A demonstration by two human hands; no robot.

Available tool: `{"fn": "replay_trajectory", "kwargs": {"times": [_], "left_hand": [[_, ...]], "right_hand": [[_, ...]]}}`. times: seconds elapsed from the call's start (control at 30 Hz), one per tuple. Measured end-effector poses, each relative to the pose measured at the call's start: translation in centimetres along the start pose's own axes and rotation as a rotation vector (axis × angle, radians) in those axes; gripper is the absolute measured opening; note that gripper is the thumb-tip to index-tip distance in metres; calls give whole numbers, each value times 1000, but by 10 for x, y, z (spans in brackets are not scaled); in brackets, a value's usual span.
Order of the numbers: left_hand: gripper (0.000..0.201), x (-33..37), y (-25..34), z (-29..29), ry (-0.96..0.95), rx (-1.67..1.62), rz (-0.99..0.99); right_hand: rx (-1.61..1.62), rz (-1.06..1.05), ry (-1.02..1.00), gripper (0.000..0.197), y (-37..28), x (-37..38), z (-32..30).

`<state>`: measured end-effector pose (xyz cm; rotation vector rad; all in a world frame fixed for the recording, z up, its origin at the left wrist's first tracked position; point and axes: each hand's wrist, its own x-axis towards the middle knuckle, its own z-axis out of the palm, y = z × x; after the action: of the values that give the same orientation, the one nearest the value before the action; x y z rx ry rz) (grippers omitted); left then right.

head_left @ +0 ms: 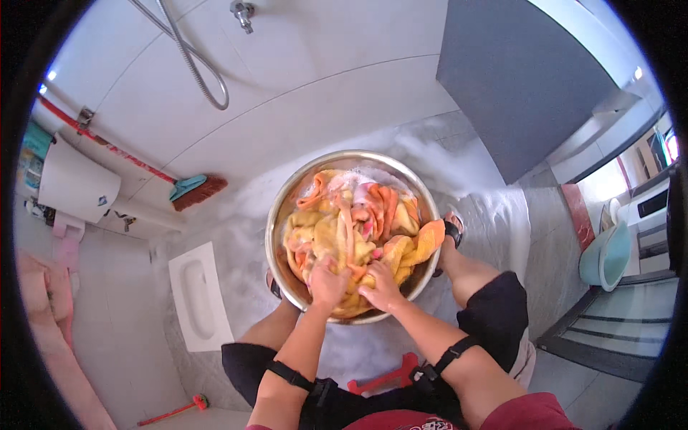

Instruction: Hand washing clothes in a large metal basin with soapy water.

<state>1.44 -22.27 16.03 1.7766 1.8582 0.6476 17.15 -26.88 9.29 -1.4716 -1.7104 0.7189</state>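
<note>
A round metal basin (pixel 275 247) stands on the wet floor between my feet. It is heaped with a wet yellow and orange cloth (pixel 315 233), which looks like a towel or blanket, with some suds at the far side. My left hand (pixel 328 285) is closed on a bunched part of the cloth near the basin's front. Just to its right, my right hand (pixel 381 288) grips another fold, its fingers curled into the fabric. The fingertips of both hands are partly hidden in the folds.
Soapy water covers the tiled floor (pixel 494 236). A squat toilet (pixel 197 297) lies at the left; a broom (pixel 197 190) leans on the wall behind it. A shower hose (pixel 197 68) hangs ahead. A grey panel (pixel 516 79) and a pale green basin (pixel 605 254) stand at the right.
</note>
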Motion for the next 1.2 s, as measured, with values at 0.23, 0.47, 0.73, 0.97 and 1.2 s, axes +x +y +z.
{"fn": "replay_trajectory", "kwargs": {"times": [0.23,0.47,0.73,0.97,1.2], "left_hand": [[35,-99,43,-5,-117,50,121],[40,-89,-12,56,-480,211,35],[36,-2,-27,99,-284,61,-160],[34,62,-42,118,-300,-6,-36],[36,58,-34,120,-316,-77,66]], "right_hand": [[923,700,61,44,-14,-22,-53],[-173,449,-413,87,-74,12,-40],[-484,466,-619,72,-10,123,20],[-524,452,-993,95,55,335,63],[-801,61,-447,84,94,334,101]]}}
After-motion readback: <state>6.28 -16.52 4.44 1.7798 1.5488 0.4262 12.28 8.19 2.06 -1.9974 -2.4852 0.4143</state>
